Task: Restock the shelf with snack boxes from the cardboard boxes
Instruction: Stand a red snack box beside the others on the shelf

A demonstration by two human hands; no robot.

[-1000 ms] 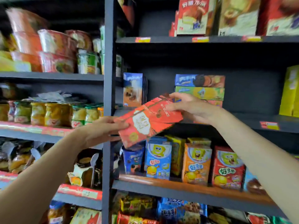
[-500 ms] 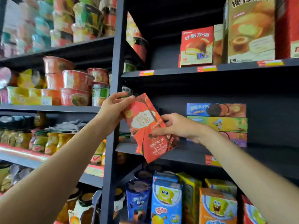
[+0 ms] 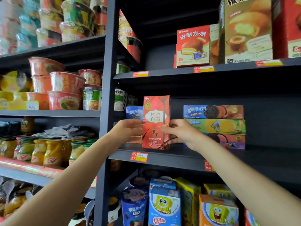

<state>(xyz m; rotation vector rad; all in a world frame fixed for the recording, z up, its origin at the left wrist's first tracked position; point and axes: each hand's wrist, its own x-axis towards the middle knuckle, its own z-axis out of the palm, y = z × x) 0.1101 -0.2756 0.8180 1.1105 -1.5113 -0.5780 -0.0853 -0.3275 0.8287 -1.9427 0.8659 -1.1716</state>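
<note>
My left hand (image 3: 128,130): fingers curled onto the left edge of the red snack box (image 3: 155,123), my grip closed on it from that side.
My right hand (image 3: 182,132): thumb on the front right edge of the red snack box, fingers wrapped behind its right side; this grip holds the box too.
Red snack box: upright between my two hands, front face toward me, its base at the front part of the middle shelf (image 3: 162,158); I cannot tell whether the base fully rests on the board.
Below my arms: cartoon-printed boxes (image 3: 164,207) stand on the lower shelf.
Just left of the box: a blue cookie box (image 3: 134,112) stands behind my left hand, partly hidden.
Right of the box: a stack of three flat cookie boxes (image 3: 215,126) lies on the same shelf, close beside my right hand.
Above: a red pie box (image 3: 193,46) stands on the upper shelf.
Far left bay: red noodle bowls (image 3: 65,88) above, jars (image 3: 47,150) beneath.
</note>
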